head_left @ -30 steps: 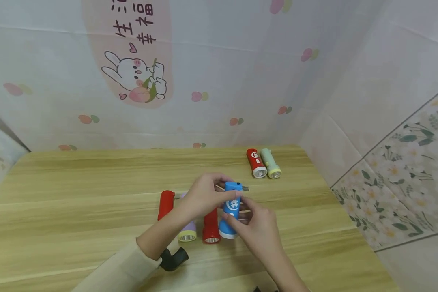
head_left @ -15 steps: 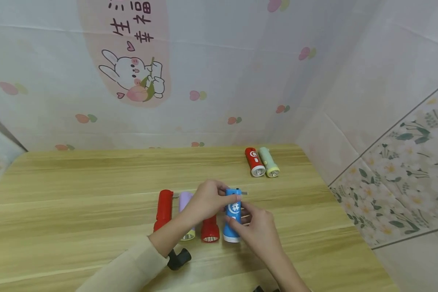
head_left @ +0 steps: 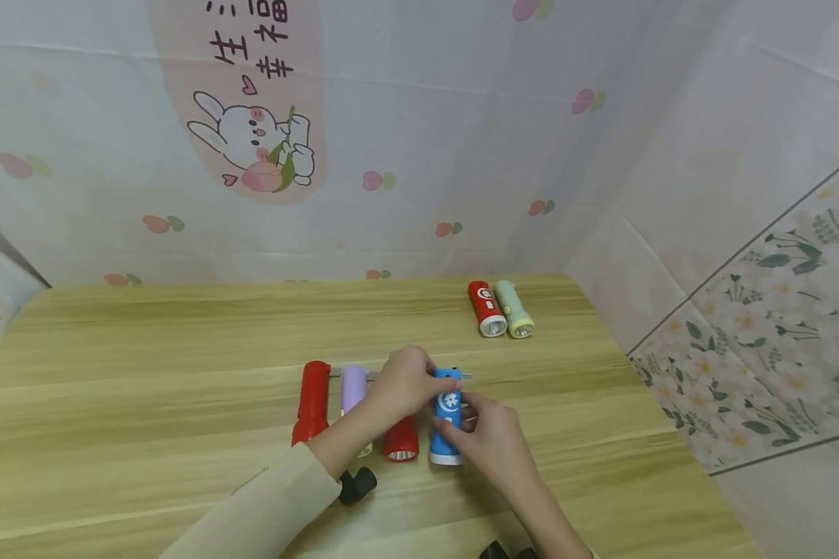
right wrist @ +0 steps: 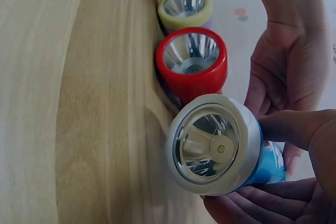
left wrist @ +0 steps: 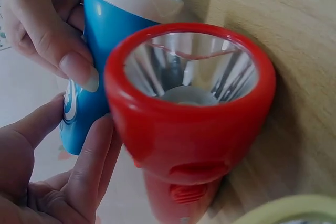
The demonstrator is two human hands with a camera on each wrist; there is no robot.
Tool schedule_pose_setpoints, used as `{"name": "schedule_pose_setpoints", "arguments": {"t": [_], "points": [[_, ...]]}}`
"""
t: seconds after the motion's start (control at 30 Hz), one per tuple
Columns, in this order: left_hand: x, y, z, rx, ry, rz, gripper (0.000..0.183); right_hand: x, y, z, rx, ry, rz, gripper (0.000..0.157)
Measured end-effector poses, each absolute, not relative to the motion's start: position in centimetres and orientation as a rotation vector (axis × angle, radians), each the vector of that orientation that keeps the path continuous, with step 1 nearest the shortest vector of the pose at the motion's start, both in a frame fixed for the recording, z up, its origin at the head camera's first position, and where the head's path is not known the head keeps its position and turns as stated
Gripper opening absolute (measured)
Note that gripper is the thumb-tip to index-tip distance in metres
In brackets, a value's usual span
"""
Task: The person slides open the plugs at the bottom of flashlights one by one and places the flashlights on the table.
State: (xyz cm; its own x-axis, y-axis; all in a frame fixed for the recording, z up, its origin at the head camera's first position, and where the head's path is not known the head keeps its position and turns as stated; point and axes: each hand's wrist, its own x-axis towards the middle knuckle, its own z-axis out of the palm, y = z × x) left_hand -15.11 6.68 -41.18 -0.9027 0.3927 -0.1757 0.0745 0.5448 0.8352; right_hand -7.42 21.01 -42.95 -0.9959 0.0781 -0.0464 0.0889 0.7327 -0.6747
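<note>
A blue flashlight [head_left: 446,435] with a white head ring and white emblem lies at the right end of a row on the wooden table. My left hand [head_left: 407,384] pinches its tail end between thumb and fingers. Lower down, my right hand [head_left: 498,439] grips the body from the right side. The right wrist view shows its white-ringed lens [right wrist: 210,150] facing the camera. Just left of it lies a red flashlight [left wrist: 178,135], partly covered by my left hand in the head view. Beyond that are a purple flashlight [head_left: 353,386] with a yellow ring and another red flashlight [head_left: 313,397].
At the back right, a red flashlight [head_left: 485,307] with a white ring lies beside a pale green flashlight [head_left: 513,307]. A patterned curtain [head_left: 405,140] rises behind the table [head_left: 147,404]. A black object [head_left: 358,487] shows below my left forearm.
The blue flashlight has been lowered from a tilted position and straightened alongside the row, both hands moving with it. The other flashlights keep their places.
</note>
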Motion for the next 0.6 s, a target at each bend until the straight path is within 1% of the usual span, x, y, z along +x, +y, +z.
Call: {"name": "schedule_pose_setpoints", "arguments": {"t": [0.17,0.43,0.6], "points": [[-15.3,6.9,-41.4,0.36,2.418,1.281,0.037,-7.7,21.3,-43.3,0.142,2.895,-1.121,0.04],[-15.5,7.0,-41.8,0.328,2.422,1.242,0.035,-8.1,21.3,-43.8,0.129,2.852,-1.127,0.041],[-15.6,7.1,-42.2,0.32,2.445,1.2,0.038,-8.3,21.4,-44.2,0.092,2.827,-1.145,0.048]]}}
